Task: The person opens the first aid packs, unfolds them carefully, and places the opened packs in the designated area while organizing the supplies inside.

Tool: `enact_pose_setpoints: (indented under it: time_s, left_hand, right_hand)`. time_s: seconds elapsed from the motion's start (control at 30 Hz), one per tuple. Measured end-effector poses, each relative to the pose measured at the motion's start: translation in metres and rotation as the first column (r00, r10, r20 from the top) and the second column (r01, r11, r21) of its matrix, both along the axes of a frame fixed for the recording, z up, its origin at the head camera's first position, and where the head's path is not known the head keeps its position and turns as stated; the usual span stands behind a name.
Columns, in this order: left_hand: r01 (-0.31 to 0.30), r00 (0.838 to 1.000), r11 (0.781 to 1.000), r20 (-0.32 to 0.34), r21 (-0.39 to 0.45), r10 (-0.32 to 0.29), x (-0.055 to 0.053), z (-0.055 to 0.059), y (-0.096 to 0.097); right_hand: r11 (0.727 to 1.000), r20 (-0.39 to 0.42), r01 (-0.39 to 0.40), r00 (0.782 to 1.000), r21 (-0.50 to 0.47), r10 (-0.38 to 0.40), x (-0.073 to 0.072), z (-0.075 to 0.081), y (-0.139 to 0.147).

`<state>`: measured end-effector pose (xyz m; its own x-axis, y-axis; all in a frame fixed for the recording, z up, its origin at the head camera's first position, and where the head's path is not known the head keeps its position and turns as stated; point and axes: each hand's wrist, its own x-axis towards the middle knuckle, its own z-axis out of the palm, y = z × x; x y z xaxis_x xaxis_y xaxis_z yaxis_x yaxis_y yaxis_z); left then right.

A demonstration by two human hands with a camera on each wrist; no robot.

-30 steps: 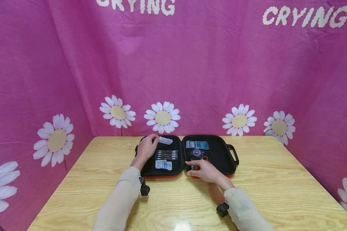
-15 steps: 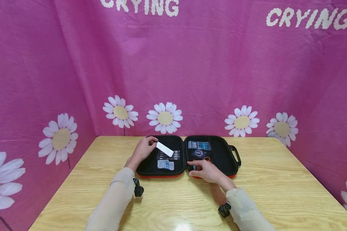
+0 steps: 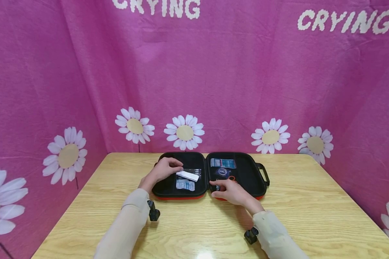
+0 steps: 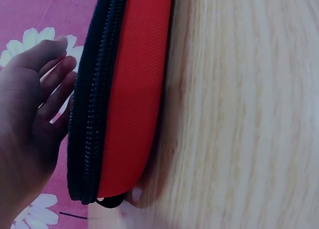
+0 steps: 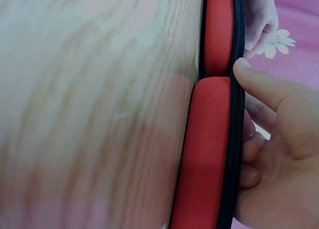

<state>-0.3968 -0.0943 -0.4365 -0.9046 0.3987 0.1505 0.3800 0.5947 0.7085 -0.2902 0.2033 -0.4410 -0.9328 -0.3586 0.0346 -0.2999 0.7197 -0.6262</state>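
Observation:
An open black-lined zip case with a red shell lies flat on the table, hinged in the middle. My left hand is over its left half, fingers loosely bent, just above the end of a white strip-like packet; the left wrist view shows nothing between its fingertips. The packet lies slantwise across a row of dark-backed sticks. Below sits a blue-and-white packet. My right hand rests at the front rim of the right half, thumb near the hinge, beside a small dark printed item it partly hides.
In the right half lie a blue-green packet, a dark blue round-marked item and orange loops, the rest hidden. A black handle juts out on the right. Pink cloth hangs behind the wooden table.
The white packet has moved from the back of the left half forward and down onto the sticks, and my left hand has let it go. The right hand has stayed in place.

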Motion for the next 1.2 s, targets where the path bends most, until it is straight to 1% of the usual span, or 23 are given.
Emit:
enact_pose_setpoints:
  time_s: [0.07,0.13,0.2,0.27,0.37,0.43,0.53,0.7,0.8,0.93,1.07,1.13,1.2]
  left_hand:
    - [0.043,0.999,0.998,-0.025,-0.037,-0.044,0.000,0.000,0.001]
    - [0.079,0.996,0.993,-0.040,-0.092,-0.083,0.000,-0.001,0.001]
    - [0.101,0.994,0.985,-0.025,-0.141,-0.106,0.001,-0.001,0.001]
    - [0.109,0.994,0.980,0.019,-0.166,-0.107,0.001,-0.001,0.000]
    - [0.106,0.993,0.981,0.070,-0.163,-0.096,0.002,0.000,-0.001]
    - [0.103,0.993,0.982,0.069,-0.160,-0.093,0.003,0.000,-0.001]
    - [0.099,0.995,0.982,0.028,-0.161,-0.096,0.002,-0.001,-0.002]
    - [0.047,0.998,0.992,-0.043,-0.115,-0.052,0.001,-0.001,-0.006]
    - [0.015,0.998,0.997,-0.064,-0.079,-0.021,0.000,0.000,-0.012]
    - [-0.027,0.997,0.998,-0.079,-0.053,0.023,-0.002,0.004,-0.024]
    - [-0.080,0.990,0.995,-0.122,-0.060,0.072,-0.003,0.006,-0.037]
    - [-0.116,0.985,0.990,-0.138,-0.084,0.103,-0.003,0.007,-0.043]
    - [-0.155,0.979,0.980,-0.153,-0.127,0.135,-0.002,0.008,-0.048]
  right_hand:
    - [1.000,0.002,0.002,1.000,-0.001,-0.002,0.000,0.000,0.000]
    - [1.000,0.002,0.004,1.000,-0.002,-0.004,0.000,0.000,0.000]
    - [1.000,0.003,0.005,1.000,-0.002,-0.005,0.000,0.000,0.000]
    - [1.000,0.001,0.003,1.000,-0.002,-0.003,0.000,0.000,0.000]
    - [1.000,-0.003,0.003,1.000,0.000,-0.003,0.000,-0.001,0.000]
    - [1.000,-0.004,0.005,1.000,-0.001,-0.005,0.000,-0.001,-0.001]
    - [1.000,-0.005,0.008,1.000,-0.002,-0.008,0.000,0.000,-0.001]
    - [1.000,-0.003,0.009,1.000,-0.002,-0.009,0.000,0.000,-0.001]
    - [1.000,-0.002,0.004,1.000,0.001,-0.004,0.000,0.001,-0.002]
    - [1.000,-0.012,-0.001,1.000,0.012,0.001,0.000,0.002,-0.002]
    - [1.000,-0.026,-0.007,1.000,0.017,0.007,0.000,0.001,-0.002]
    - [1.000,-0.030,-0.006,1.000,0.017,0.006,0.000,0.001,-0.002]
    - [1.000,-0.032,-0.004,0.999,0.015,0.004,0.000,0.001,-0.002]
